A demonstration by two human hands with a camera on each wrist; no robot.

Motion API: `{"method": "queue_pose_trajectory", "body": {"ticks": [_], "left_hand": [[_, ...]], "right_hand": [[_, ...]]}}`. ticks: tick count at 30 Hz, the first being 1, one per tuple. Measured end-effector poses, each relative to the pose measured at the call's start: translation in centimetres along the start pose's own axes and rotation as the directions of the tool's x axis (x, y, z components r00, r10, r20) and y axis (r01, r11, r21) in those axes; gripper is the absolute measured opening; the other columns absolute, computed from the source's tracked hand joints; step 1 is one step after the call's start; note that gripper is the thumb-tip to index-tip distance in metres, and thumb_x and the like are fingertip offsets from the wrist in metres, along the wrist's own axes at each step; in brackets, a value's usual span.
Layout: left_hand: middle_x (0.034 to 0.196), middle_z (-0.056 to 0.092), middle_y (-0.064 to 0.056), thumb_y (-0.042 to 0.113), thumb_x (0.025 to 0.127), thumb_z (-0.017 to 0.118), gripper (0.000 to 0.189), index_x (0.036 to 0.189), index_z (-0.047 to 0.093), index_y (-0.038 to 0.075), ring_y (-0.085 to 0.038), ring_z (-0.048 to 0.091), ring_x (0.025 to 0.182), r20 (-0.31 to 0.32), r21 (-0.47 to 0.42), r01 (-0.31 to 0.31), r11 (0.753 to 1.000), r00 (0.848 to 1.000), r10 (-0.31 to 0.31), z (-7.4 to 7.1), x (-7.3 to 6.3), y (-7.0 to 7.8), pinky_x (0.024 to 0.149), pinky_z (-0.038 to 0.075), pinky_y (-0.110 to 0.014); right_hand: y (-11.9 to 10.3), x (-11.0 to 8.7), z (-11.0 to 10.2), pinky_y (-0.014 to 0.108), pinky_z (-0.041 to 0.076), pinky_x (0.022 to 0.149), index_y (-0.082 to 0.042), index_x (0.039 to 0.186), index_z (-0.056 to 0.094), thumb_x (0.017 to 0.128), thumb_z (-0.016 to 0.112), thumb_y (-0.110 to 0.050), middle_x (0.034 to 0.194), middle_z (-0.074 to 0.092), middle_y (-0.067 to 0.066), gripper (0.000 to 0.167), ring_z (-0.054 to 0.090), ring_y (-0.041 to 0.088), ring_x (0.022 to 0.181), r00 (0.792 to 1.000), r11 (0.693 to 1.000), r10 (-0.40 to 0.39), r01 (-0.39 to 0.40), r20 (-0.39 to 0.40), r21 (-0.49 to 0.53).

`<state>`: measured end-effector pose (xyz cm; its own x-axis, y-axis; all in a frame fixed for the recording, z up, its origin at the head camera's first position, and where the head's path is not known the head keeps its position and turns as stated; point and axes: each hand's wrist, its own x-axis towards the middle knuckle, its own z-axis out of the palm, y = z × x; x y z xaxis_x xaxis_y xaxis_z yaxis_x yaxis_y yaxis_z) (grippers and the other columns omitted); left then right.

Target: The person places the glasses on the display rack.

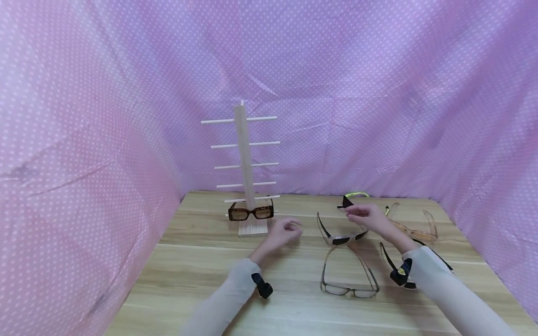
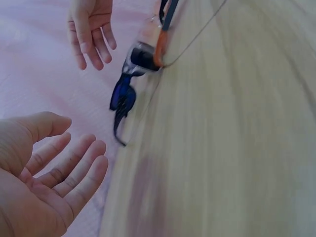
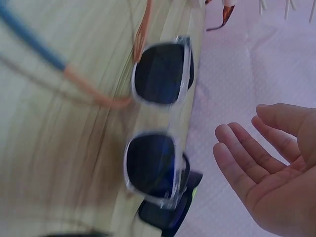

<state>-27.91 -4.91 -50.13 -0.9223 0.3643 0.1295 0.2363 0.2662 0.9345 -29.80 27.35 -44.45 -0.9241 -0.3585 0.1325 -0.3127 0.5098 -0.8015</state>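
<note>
My left hand (image 1: 285,232) is raised over the table just right of the display rack's base, its fingers loosely bent with nothing in them. Tortoiseshell sunglasses (image 1: 239,214) sit on the lowest part of the wooden rack (image 1: 245,163). My right hand (image 1: 370,218) hovers above the clear-framed sunglasses (image 1: 341,241), holding nothing. In the right wrist view its relaxed fingers (image 3: 242,170) stand apart from the clear-framed sunglasses' dark lenses. Behind that hand lie dark sunglasses with yellow-green temples (image 1: 356,194), partly hidden.
Thin-framed eyeglasses (image 1: 336,290) lie nearest the front. Orange see-through glasses (image 1: 422,234) rest at the right, and black-templed sunglasses (image 1: 388,256) lie partly under my right forearm. Bare pegs (image 1: 265,143) stick out from the rack. A pink dotted curtain (image 1: 319,93) surrounds the wooden table (image 1: 189,261).
</note>
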Motion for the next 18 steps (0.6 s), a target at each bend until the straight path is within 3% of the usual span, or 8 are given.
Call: {"method": "queue_pose_trajectory", "body": {"ticks": [3,10,14,18], "left_hand": [[0.102,0.076,-0.018,0.010,0.097,0.069,0.030,0.124,0.068,-0.002,-0.032,0.072,0.089,0.025,-0.019,0.025,1.000,0.999,-0.025,1.3,0.3,-0.1,0.072,0.062,-0.033],[0.103,0.074,-0.022,0.002,0.094,0.067,0.031,0.125,0.068,-0.003,-0.035,0.073,0.084,0.034,-0.079,0.062,0.995,0.998,-0.059,3.9,0.9,-0.5,0.067,0.061,-0.028],[0.102,0.075,-0.019,0.002,0.093,0.068,0.030,0.123,0.069,0.000,-0.025,0.072,0.079,0.024,-0.061,0.059,0.996,0.998,-0.057,4.9,1.3,-0.8,0.065,0.059,-0.023],[0.102,0.076,-0.020,0.002,0.092,0.068,0.030,0.122,0.070,0.000,-0.024,0.073,0.080,0.012,-0.079,0.059,0.995,0.998,-0.058,5.5,1.5,-0.8,0.067,0.059,-0.023]], "right_hand": [[0.6,-0.6,-0.8,0.017,0.056,0.075,0.012,0.126,0.064,0.099,0.065,-0.009,0.117,0.070,0.031,0.034,0.063,-0.010,0.090,1.000,1.000,0.026,-0.026,-0.014,0.004],[2.3,-1.4,-1.8,0.019,0.056,0.073,0.013,0.127,0.063,0.099,0.067,-0.011,0.118,0.070,0.031,0.037,0.062,-0.011,0.088,0.998,0.998,0.052,-0.053,-0.046,-0.030],[3.0,-2.0,-2.3,0.016,0.055,0.075,0.016,0.125,0.062,0.098,0.066,-0.006,0.118,0.068,0.033,0.034,0.062,-0.010,0.089,0.998,0.999,0.038,-0.039,-0.046,-0.033],[3.5,-2.6,-2.8,0.014,0.054,0.076,0.018,0.125,0.061,0.098,0.065,-0.003,0.117,0.068,0.035,0.034,0.062,-0.010,0.089,0.999,0.999,0.035,-0.036,-0.041,-0.024]]}}
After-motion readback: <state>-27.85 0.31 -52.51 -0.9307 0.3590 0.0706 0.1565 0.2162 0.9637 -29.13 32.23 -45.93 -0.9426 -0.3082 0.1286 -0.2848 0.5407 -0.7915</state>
